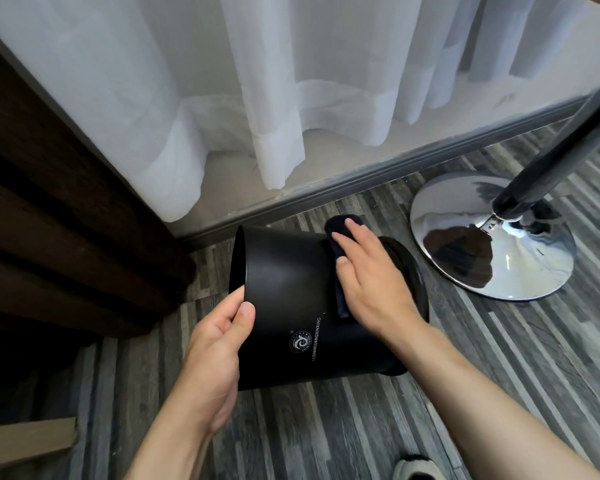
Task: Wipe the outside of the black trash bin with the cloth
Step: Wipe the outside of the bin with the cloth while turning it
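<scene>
Over the striped grey floor, I watch the round black plastic trash bin (291, 299) held tipped sideways.
My left hand (219, 344) pinches its rim at nine o'clock; my right hand (371, 282) lies flat, pressing the dark cloth (340, 233) against the wall at two o'clock.

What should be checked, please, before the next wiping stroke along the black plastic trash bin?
1. Left hand pinching the rim of the tilted black plastic trash bin: ok.
2. Dark folded cloth under the flat right hand, against the bin wall: ok.
3. Bin apart from the round chrome stand base: ok.
4. White sheer curtain away from the bin: ok.
5. Bin's far side wiped: cannot tell.
</scene>
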